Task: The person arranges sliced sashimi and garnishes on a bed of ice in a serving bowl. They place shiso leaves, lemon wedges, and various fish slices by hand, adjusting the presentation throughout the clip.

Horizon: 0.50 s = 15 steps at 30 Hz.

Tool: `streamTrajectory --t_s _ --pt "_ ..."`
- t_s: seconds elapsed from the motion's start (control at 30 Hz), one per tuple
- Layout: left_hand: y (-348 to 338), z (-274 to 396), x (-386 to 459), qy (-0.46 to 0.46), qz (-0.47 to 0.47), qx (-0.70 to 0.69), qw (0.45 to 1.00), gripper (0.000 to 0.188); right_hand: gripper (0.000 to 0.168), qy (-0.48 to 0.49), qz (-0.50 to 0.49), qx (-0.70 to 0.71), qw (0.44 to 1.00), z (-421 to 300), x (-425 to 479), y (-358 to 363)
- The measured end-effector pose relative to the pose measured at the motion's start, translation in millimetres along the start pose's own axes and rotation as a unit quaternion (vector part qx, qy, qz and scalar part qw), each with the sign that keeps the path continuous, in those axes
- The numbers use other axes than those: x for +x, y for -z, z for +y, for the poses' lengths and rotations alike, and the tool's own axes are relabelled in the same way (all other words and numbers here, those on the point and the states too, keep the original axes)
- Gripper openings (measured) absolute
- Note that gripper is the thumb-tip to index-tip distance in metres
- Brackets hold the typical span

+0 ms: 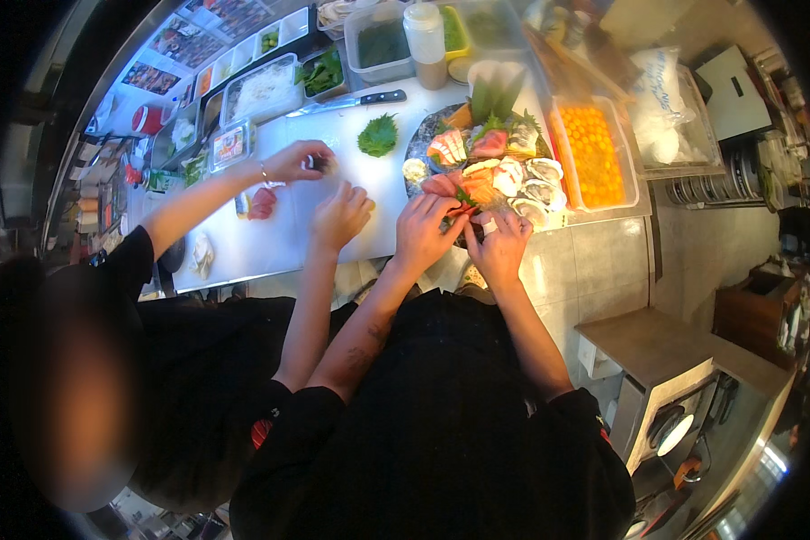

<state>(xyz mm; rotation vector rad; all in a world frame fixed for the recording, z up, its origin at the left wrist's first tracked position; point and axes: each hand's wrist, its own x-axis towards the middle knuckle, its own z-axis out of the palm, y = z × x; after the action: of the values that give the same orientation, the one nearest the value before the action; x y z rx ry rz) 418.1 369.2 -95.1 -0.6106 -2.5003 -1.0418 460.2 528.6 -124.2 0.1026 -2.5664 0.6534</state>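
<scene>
A round dark platter point(415, 138) of sashimi lies before me. My left hand point(426, 231) is at its front edge, thumb and fingers around a dark red slice point(464, 210) beside a green leaf point(465, 196). My right hand point(501, 244), with a white wrap on one finger, meets it there; its fingertips partly hide what they touch. Close by are orange salmon slices point(480, 181), pink fish slices point(440, 183) and opened oysters point(544, 191). Behind them stand prawn-like pieces point(447, 147), silver-skinned fish point(523, 140) and upright green leaves point(496, 101).
On my left, a co-worker's hands point(341, 214) work over the white cutting board point(290, 233). A kitchen knife point(347, 102), shiso leaf point(378, 135) and red fish piece point(262, 203) lie there. A tub of orange balls point(590, 155) stands right of the platter, a squeeze bottle point(424, 47) behind.
</scene>
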Motion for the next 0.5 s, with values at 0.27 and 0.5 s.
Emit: streamTrajectory --t_s 0.27,0.5 --pt "-10.3 -4.3 -9.8 -0.02 0.025 0.028 0.999 0.029 0.016 -0.003 -0.016 -0.005 1.0 4.0 1.0 8.5" --pt "-12.5 -9.9 -12.1 -0.001 0.051 0.07 0.996 0.036 0.017 -0.005 -0.016 0.032 0.999 6.3 3.6 8.0"
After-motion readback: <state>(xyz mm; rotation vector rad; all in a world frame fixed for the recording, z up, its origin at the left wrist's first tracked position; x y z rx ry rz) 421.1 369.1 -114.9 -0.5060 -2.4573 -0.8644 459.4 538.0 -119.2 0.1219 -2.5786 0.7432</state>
